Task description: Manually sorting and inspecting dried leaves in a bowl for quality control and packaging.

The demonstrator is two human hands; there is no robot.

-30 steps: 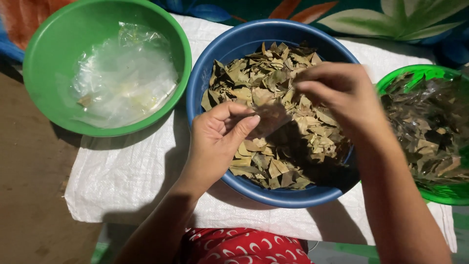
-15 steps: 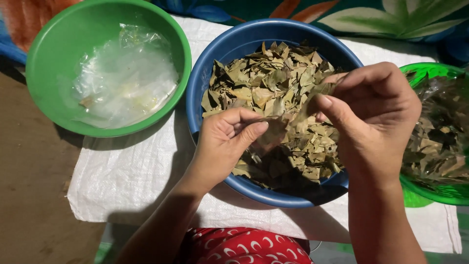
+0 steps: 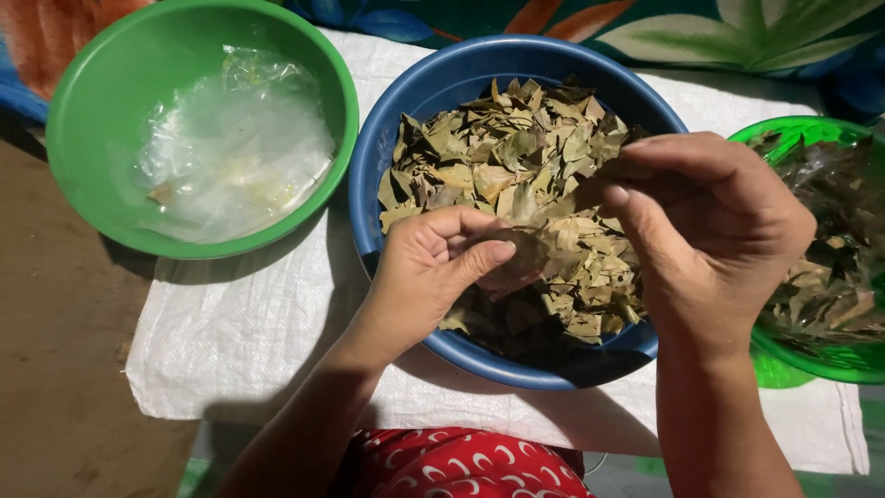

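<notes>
A single dry leaf (image 3: 530, 254) is held above the blue bowl (image 3: 406, 111) of dried leaves (image 3: 516, 157). The left hand (image 3: 433, 267) pinches it between thumb and fingers; the right hand (image 3: 710, 231) grips its upper end. 2 green bowls flank it: 1 (image 3: 83, 101) with clear plastic (image 3: 230, 138), 1 (image 3: 784, 355) with leaves.

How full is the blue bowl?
Roughly full: dried leaves heap up to the rim of the blue bowl at the far side; both hands hide the near part.
</notes>
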